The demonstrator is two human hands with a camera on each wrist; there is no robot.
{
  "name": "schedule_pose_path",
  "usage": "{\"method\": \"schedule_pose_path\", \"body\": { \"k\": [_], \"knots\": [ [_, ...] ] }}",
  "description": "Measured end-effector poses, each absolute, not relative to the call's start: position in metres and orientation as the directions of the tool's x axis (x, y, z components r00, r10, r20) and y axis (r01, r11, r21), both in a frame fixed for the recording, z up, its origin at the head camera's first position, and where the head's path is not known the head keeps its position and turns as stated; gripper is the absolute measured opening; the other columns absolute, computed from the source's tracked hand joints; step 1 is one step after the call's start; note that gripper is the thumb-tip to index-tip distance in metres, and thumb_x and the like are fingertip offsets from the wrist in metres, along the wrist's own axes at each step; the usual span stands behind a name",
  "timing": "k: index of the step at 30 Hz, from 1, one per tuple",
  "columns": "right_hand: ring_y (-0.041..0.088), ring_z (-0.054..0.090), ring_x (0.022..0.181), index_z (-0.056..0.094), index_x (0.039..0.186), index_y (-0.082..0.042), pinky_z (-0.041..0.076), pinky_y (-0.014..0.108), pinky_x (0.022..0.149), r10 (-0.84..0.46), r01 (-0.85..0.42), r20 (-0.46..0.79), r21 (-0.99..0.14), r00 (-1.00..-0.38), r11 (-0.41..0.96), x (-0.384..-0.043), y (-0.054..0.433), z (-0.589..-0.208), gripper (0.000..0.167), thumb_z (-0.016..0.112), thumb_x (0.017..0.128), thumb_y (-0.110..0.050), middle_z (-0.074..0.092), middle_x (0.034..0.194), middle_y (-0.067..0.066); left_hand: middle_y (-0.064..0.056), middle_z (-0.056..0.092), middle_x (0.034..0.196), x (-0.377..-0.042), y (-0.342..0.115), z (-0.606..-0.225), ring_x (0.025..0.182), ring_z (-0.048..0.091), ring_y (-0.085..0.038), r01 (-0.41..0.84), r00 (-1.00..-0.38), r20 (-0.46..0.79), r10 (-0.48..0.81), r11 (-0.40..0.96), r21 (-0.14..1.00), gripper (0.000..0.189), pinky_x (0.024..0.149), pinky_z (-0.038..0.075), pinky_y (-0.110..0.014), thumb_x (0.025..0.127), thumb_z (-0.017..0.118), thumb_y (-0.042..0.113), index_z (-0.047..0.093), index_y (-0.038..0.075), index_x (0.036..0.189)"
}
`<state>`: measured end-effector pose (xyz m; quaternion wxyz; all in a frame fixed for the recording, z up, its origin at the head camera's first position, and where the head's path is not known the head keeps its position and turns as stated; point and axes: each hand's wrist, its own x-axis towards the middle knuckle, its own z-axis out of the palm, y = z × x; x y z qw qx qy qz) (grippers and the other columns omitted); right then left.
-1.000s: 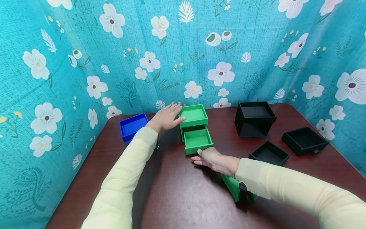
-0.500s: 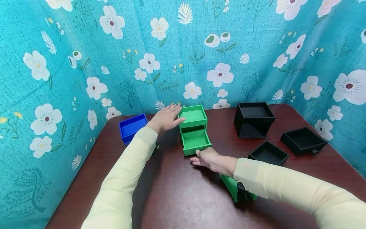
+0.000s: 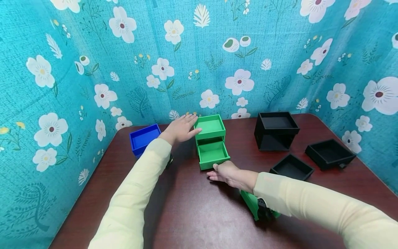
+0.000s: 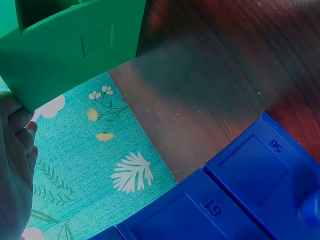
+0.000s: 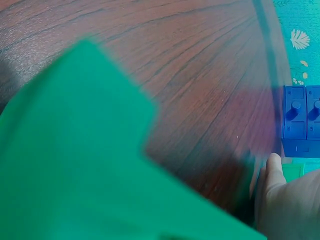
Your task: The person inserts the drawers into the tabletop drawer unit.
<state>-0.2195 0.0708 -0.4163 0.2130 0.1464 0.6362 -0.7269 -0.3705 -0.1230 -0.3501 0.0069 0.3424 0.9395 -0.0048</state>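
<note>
The green cabinet, with a tray-like top, stands at the back middle of the table. Its drawer sticks out from the front. My left hand rests against the cabinet's upper left side, fingers stretched out. In the left wrist view those fingers lie along a corner of the green body. With the thumb against the drawer's lower front, my right hand keeps its other fingers straight just below. Any knob there is hidden by the hand. Another green drawer lies partly under my right forearm.
At the back left stands a blue cabinet with knobbed drawers, partly behind my left sleeve. A black cabinet is at the back right, and two loose black drawers lie near it. A floral curtain hangs behind the table.
The green drawer has shifted very slightly left together with my right hand, and the head view has moved a little. My left hand stays against the cabinet.
</note>
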Motion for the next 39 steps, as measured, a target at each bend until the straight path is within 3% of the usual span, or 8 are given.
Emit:
{"method": "schedule_pose_path", "body": {
  "k": [10,19,25,33,39],
  "knots": [
    [0.035,0.067,0.1,0.039,0.117,0.012,0.055,0.037,0.084,-0.12,0.495,-0.483,-0.863,-0.867,-0.104,-0.218,0.072,-0.418,0.017,0.04,0.102,0.004,0.051,0.124,0.038,-0.01,0.015,0.16,-0.37,-0.123,-0.35,0.147,0.009,-0.025,0.643,-0.766,-0.021,0.643,0.766,-0.008,0.074,0.118,0.006,-0.036,0.101,0.029,0.058,0.018,0.008,0.155],
    [0.035,0.065,0.104,0.029,0.133,0.016,0.055,0.036,0.085,-0.134,0.483,-0.47,-0.87,-0.872,-0.094,-0.22,0.075,-0.414,0.036,0.039,0.103,0.001,0.042,0.135,0.038,-0.011,0.014,0.161,-0.368,-0.123,-0.349,0.147,0.008,-0.026,0.646,-0.764,-0.033,0.645,0.763,-0.022,0.075,0.118,0.007,-0.038,0.102,0.028,0.057,0.017,0.007,0.155],
    [0.036,0.064,0.105,0.027,0.133,0.015,0.055,0.036,0.084,-0.115,0.491,-0.481,-0.867,-0.869,-0.089,-0.222,0.078,-0.411,0.035,0.038,0.104,0.0,0.039,0.137,0.038,-0.012,0.015,0.16,-0.368,-0.122,-0.349,0.147,0.009,-0.027,0.651,-0.759,-0.032,0.65,0.759,-0.027,0.074,0.118,0.009,-0.039,0.102,0.028,0.057,0.018,0.006,0.155],
    [0.033,0.066,0.102,0.023,0.136,0.016,0.056,0.034,0.082,-0.125,0.483,-0.474,-0.875,-0.871,-0.044,-0.229,0.08,-0.406,0.039,0.037,0.104,-0.002,0.043,0.132,0.038,-0.011,0.016,0.16,-0.368,-0.121,-0.349,0.147,0.01,-0.027,0.651,-0.759,-0.028,0.65,0.758,-0.03,0.075,0.118,0.009,-0.038,0.101,0.027,0.058,0.019,0.006,0.155],
    [0.036,0.064,0.104,0.03,0.133,0.017,0.056,0.039,0.082,-0.159,0.494,-0.499,-0.866,-0.852,0.073,-0.232,0.081,-0.405,0.035,0.038,0.104,-0.002,0.055,0.117,0.036,-0.012,0.016,0.16,-0.368,-0.122,-0.35,0.147,0.01,-0.029,0.647,-0.762,-0.028,0.646,0.762,-0.033,0.075,0.118,0.01,-0.039,0.101,0.027,0.058,0.019,0.007,0.155]
  ]
}}
